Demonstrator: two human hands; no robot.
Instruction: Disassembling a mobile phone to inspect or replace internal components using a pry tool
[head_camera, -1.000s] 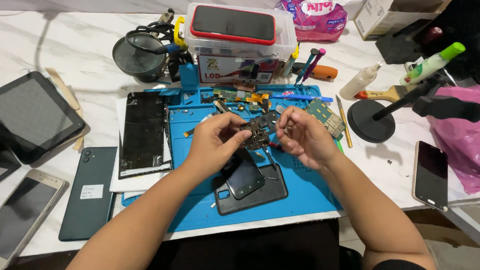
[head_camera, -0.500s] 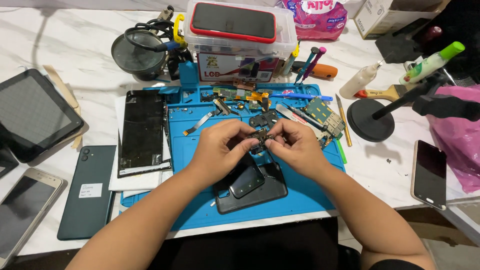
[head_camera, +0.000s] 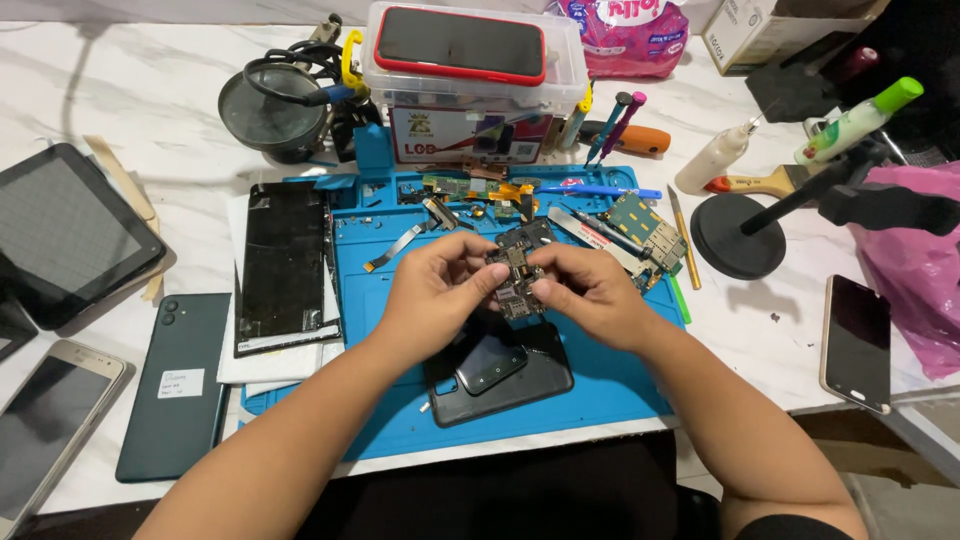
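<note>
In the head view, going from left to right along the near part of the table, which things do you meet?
Silver phone → dark green phone → black screen panel → left hand → circuit board → right hand → black phone.

Both forearms are angled inward over the blue mat (head_camera: 600, 390) — left hand (head_camera: 435, 290) and right hand (head_camera: 590, 292) pinched together, fingertips nearly touching above its middle.
</note>
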